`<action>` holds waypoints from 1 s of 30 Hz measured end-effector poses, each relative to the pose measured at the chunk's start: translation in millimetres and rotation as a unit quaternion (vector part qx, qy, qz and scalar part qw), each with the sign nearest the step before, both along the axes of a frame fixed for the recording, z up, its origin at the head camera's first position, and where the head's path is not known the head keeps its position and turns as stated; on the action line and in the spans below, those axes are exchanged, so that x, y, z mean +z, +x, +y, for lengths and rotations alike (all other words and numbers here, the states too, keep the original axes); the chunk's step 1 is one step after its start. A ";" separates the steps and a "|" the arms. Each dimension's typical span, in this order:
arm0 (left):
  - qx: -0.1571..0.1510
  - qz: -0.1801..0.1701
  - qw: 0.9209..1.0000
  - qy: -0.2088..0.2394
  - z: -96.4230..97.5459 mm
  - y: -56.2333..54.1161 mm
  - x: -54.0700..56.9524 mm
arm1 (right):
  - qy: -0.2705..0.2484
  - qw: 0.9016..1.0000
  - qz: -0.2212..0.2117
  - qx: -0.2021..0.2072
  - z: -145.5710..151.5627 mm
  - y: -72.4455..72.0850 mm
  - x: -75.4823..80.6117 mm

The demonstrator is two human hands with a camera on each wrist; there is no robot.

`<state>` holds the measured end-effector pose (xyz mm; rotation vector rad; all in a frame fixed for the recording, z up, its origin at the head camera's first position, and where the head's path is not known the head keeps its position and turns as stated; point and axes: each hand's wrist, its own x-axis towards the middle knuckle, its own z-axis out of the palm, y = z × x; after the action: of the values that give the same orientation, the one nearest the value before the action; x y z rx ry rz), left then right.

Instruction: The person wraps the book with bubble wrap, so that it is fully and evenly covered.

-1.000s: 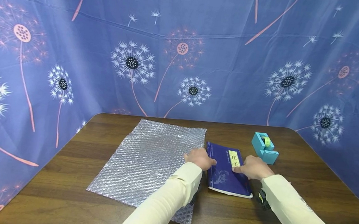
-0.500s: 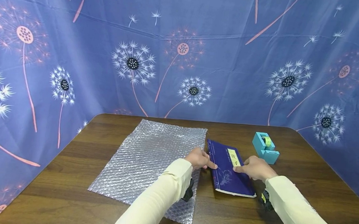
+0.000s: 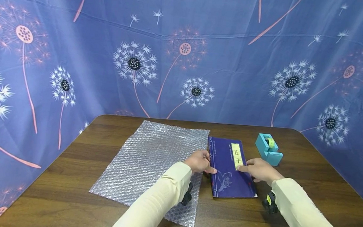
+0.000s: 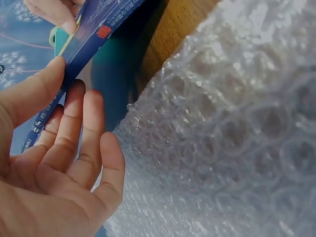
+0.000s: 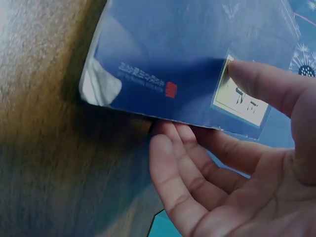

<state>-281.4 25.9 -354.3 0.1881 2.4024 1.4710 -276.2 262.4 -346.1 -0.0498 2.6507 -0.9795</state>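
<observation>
A dark blue book point(image 3: 226, 157) with a yellow title label is held between my two hands, its near edge off the table. My left hand point(image 3: 198, 161) pinches the stitched spine side, thumb on the cover and fingers beneath. My right hand point(image 3: 259, 170) grips the opposite edge, its thumb point(image 5: 266, 86) lying on the label. In the left wrist view the book point(image 4: 74, 64) appears nearly edge-on. One cover corner looks worn and whitish in the right wrist view. A sheet of bubble wrap point(image 3: 155, 154) lies flat left of the book, partly under my left arm.
A light blue tape dispenser point(image 3: 270, 155) with a yellow-green roll stands at the back right of the wooden table point(image 3: 62, 178). A blue dandelion-print cloth point(image 3: 238, 60) hangs behind and along the sides.
The book has been raised and tilted, its cover turning more toward the head camera. My left hand has shifted slightly left and down around the spine. Bubble wrap and tape dispenser stay put.
</observation>
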 end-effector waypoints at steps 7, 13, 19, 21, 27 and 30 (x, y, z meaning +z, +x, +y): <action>0.013 0.007 1.000 0.008 1.1 1.9 0.1 | -0.028 1.000 -0.002 -0.012 6.5 -1.6 -2.2; 0.037 0.024 0.999 -0.025 2.8 1.1 -1.5 | -0.045 0.998 -0.010 -0.040 6.8 -1.1 -4.5; 0.048 0.014 0.999 -0.016 5.4 -0.5 -2.8 | -0.064 0.996 -0.016 -0.062 6.1 2.1 -2.3; 0.052 0.007 0.999 0.001 6.2 -1.2 -3.1 | -0.064 0.996 -0.015 -0.065 6.0 3.0 -1.0; 0.055 -0.002 0.998 0.037 6.8 -3.3 -2.8 | -0.062 0.995 -0.006 -0.072 6.5 4.0 1.1; 0.056 -0.004 0.997 0.047 5.3 -3.9 -1.6 | -0.063 0.995 -0.002 -0.072 6.2 4.2 2.8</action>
<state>-285.3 31.2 -355.9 0.0699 2.3745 1.6328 -272.0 268.6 -343.3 0.1155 2.6159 -1.1903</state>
